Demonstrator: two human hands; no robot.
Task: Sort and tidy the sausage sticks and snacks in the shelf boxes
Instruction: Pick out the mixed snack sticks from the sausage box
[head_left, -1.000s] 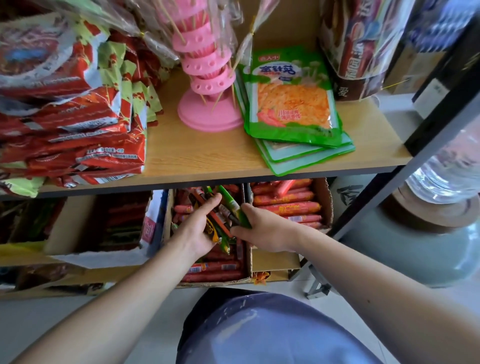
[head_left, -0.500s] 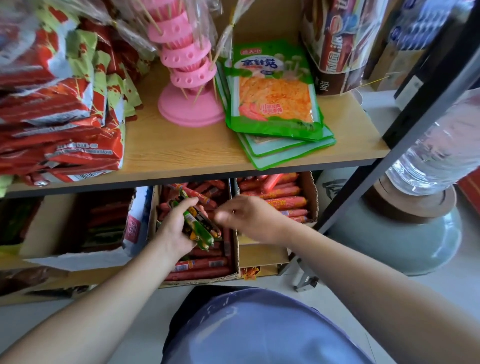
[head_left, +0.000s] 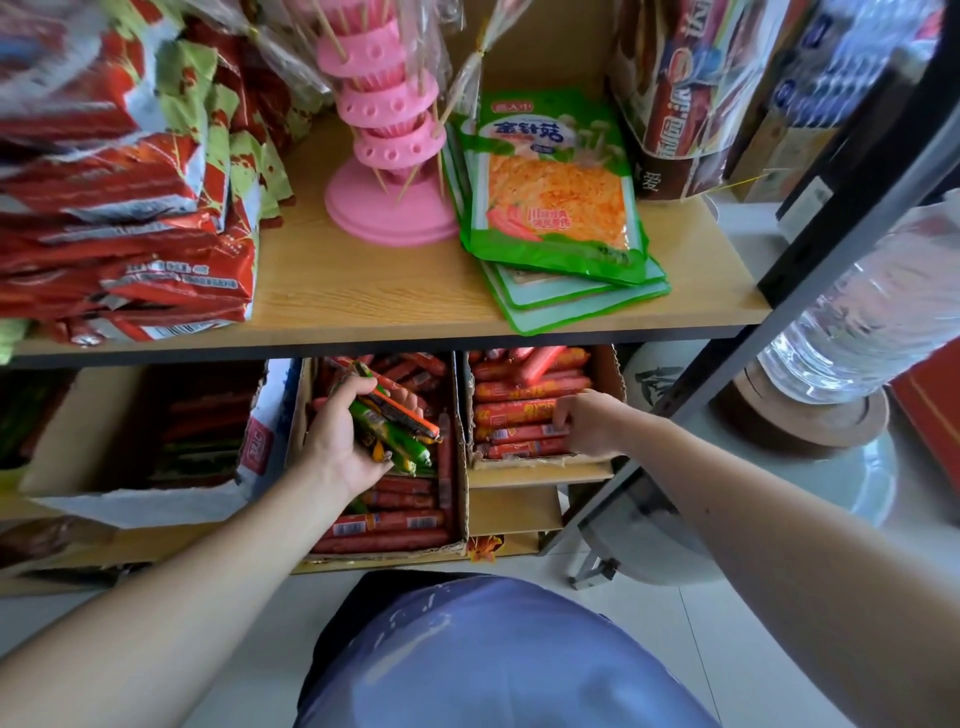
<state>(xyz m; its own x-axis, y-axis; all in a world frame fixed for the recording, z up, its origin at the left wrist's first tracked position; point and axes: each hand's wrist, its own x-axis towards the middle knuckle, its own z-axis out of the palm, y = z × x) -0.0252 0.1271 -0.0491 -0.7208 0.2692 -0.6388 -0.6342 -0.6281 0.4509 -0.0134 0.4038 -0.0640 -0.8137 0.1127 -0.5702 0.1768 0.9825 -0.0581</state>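
- The left hand (head_left: 345, 436) has its palm turned rightward, with fingers and thumb curled round a bundle of green and orange wrapped sausage sticks (head_left: 402, 441).
- The right hand (head_left: 592, 423) is knuckles up, with bent fingertips on red wrapped sausage sticks (head_left: 514, 413). Whether it grips one cannot be told.
- The bare left forearm (head_left: 182, 587) and bare right forearm (head_left: 779, 519) both reach forward.

Glossy plastic sausage sticks (head_left: 400, 431) fill rough cardboard boxes (head_left: 605, 374) beneath a smooth wooden shelf (head_left: 363, 291).

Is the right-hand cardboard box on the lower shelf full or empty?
Full: red sausage sticks are stacked up to the rim of the brown cardboard box.
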